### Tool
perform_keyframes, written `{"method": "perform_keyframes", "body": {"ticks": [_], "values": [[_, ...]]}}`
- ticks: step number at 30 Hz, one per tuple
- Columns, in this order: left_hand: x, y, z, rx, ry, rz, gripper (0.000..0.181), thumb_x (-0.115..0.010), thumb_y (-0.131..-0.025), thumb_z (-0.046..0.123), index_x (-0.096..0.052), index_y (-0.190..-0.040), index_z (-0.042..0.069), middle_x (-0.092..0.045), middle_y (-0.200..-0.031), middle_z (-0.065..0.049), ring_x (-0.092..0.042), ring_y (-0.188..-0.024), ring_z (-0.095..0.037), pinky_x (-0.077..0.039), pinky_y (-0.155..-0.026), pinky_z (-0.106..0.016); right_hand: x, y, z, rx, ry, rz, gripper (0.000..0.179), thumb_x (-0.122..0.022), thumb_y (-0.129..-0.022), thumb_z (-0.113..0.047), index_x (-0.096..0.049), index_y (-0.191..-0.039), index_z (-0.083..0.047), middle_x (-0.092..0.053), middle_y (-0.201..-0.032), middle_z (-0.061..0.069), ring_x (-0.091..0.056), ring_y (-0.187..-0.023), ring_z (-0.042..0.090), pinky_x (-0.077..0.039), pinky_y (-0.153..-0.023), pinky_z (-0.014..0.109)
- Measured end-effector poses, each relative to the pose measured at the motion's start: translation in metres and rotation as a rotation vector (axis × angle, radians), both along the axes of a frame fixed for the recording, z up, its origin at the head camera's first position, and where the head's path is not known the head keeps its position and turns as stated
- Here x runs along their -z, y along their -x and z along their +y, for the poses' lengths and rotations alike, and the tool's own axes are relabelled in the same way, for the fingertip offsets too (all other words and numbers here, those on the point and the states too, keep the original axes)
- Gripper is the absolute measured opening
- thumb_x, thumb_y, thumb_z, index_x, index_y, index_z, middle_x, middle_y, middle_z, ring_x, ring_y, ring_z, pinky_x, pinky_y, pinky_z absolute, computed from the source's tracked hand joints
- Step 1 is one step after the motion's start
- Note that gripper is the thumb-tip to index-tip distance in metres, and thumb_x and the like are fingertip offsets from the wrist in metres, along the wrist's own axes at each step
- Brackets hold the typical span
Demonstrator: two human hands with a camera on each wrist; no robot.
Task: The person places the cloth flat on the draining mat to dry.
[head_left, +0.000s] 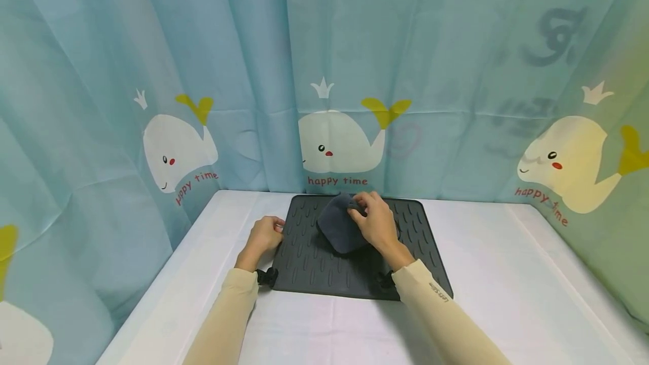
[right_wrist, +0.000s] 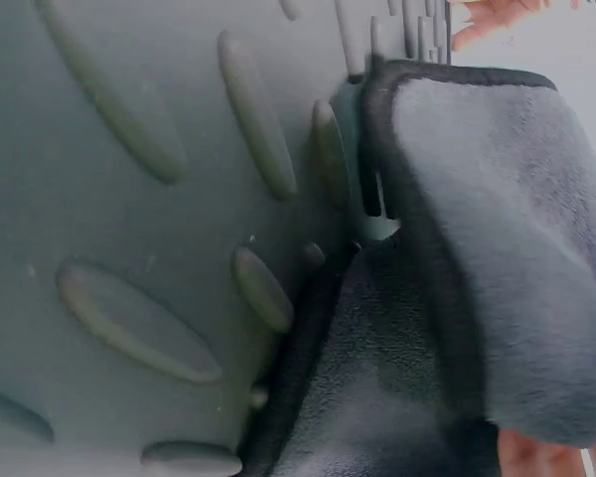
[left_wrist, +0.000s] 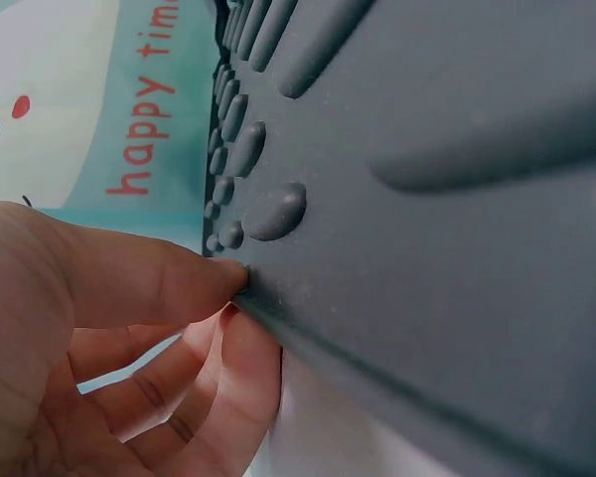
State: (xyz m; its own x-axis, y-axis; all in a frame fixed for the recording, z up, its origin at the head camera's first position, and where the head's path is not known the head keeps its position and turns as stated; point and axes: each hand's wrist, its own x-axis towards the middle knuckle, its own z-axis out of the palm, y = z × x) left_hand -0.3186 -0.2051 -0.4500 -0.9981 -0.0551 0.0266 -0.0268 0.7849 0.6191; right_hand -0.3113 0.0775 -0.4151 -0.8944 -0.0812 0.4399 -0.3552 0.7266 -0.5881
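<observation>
A black rubber mat (head_left: 314, 275) with raised oval ridges lies on the white table. My left hand (head_left: 265, 235) pinches its left edge, thumb on top and fingers beneath, as the left wrist view shows up close. Over the middle of the mat, my right hand (head_left: 379, 224) holds a dark grey cloth (head_left: 339, 230) by its upper part. The cloth hangs down in a loose flap with a darker bound border. In the right wrist view the cloth (right_wrist: 507, 238) is folded over and hides most of the right hand; only some fingers (right_wrist: 546, 455) show below it.
White table covering (head_left: 507, 275) extends around the mat. A blue-green curtain (head_left: 456, 72) with printed whales hangs behind and along both sides of the table. Black straps are on both wrists, close to the mat's surface.
</observation>
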Motion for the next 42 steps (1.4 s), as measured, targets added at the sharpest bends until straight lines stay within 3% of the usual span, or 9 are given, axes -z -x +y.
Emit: {"method": "perform_keyframes", "body": {"ticks": [8, 13, 17, 24, 27, 30, 36, 39, 42], "values": [[0.003, 0.001, 0.002, -0.001, -0.005, 0.0, 0.038, -0.062, -0.083, -0.004, -0.071, -0.12, -0.002, -0.071, -0.094, -0.011, -0.064, -0.084, -0.024, -0.053, -0.079, -0.042, 0.008, 0.001, 0.001, -0.047, -0.103, -0.161, 0.034, -0.074, -0.096, -0.027, -0.068, -0.126, -0.013, -0.064, -0.116, 0.01, -0.064, -0.105, 0.03, -0.052, -0.088, 0.051], [0.002, 0.0, 0.003, -0.006, 0.003, 0.002, 0.038, -0.063, -0.083, -0.004, -0.071, -0.12, -0.002, -0.069, -0.092, -0.009, -0.062, -0.081, -0.023, -0.052, -0.077, -0.041, 0.012, 0.003, 0.003, -0.103, -0.17, -0.23, 0.033, -0.071, -0.098, -0.027, -0.068, -0.127, -0.012, -0.063, -0.112, 0.007, -0.061, -0.096, 0.025, -0.05, -0.086, 0.048], [0.001, -0.001, 0.004, -0.011, -0.004, -0.005, 0.038, -0.063, -0.084, -0.004, -0.071, -0.121, -0.001, -0.069, -0.092, -0.009, -0.062, -0.081, -0.023, -0.053, -0.078, -0.041, 0.015, 0.003, 0.003, -0.129, -0.195, -0.253, 0.034, -0.07, -0.098, -0.026, -0.067, -0.128, -0.01, -0.064, -0.112, 0.008, -0.063, -0.097, 0.026, -0.052, -0.085, 0.047], [0.003, 0.0, 0.004, -0.007, -0.005, 0.007, 0.039, -0.063, -0.082, -0.004, -0.072, -0.12, -0.001, -0.07, -0.093, -0.01, -0.063, -0.081, -0.024, -0.053, -0.078, -0.041, 0.015, 0.0, 0.011, -0.21, -0.225, -0.298, 0.049, -0.067, -0.1, -0.031, -0.059, -0.144, -0.012, -0.062, -0.134, 0.013, -0.061, -0.123, 0.035, -0.05, -0.1, 0.055], [0.003, 0.0, 0.004, -0.003, 0.004, 0.013, 0.038, -0.064, -0.084, -0.002, -0.072, -0.12, -0.001, -0.071, -0.092, -0.009, -0.063, -0.079, -0.022, -0.053, -0.075, -0.039, 0.009, -0.004, 0.021, -0.285, -0.193, -0.297, 0.054, -0.066, -0.101, -0.03, -0.052, -0.149, -0.011, -0.058, -0.142, 0.015, -0.058, -0.13, 0.036, -0.048, -0.104, 0.056], [0.001, 0.0, 0.005, -0.003, 0.018, 0.022, 0.036, -0.067, -0.086, 0.002, -0.071, -0.122, 0.0, -0.069, -0.088, -0.008, -0.061, -0.074, -0.02, -0.051, -0.071, -0.038, 0.003, -0.009, 0.035, -0.321, -0.119, -0.268, 0.053, -0.064, -0.102, -0.027, -0.05, -0.149, -0.009, -0.059, -0.14, 0.016, -0.061, -0.123, 0.034, -0.051, -0.1, 0.054], [-0.012, -0.004, 0.01, 0.02, 0.044, 0.082, 0.018, -0.074, -0.09, 0.011, -0.073, -0.108, 0.005, -0.064, -0.087, -0.005, -0.057, -0.069, -0.019, -0.046, -0.063, -0.033, 0.004, -0.017, 0.063, -0.242, -0.024, -0.231, 0.035, -0.061, -0.104, -0.021, -0.059, -0.134, -0.005, -0.064, -0.125, 0.015, -0.063, -0.106, 0.027, -0.052, -0.09, 0.049], [-0.016, -0.007, 0.015, 0.072, 0.032, 0.114, 0.006, -0.075, -0.091, 0.012, -0.071, -0.092, 0.009, -0.065, -0.084, -0.004, -0.057, -0.069, -0.018, -0.045, -0.062, -0.032, 0.01, -0.02, 0.072, -0.188, -0.03, -0.259, 0.025, -0.062, -0.103, -0.021, -0.065, -0.122, -0.006, -0.067, -0.116, 0.012, -0.062, -0.101, 0.025, -0.05, -0.089, 0.048], [-0.019, -0.009, 0.022, 0.142, 0.021, 0.129, 0.01, -0.076, -0.091, 0.014, -0.068, -0.084, 0.012, -0.066, -0.079, -0.001, -0.057, -0.069, -0.015, -0.046, -0.064, -0.031, 0.015, -0.021, 0.08, -0.171, -0.052, -0.307, 0.019, -0.062, -0.102, -0.021, -0.067, -0.115, -0.008, -0.069, -0.109, 0.009, -0.062, -0.096, 0.022, -0.05, -0.085, 0.044]]}}
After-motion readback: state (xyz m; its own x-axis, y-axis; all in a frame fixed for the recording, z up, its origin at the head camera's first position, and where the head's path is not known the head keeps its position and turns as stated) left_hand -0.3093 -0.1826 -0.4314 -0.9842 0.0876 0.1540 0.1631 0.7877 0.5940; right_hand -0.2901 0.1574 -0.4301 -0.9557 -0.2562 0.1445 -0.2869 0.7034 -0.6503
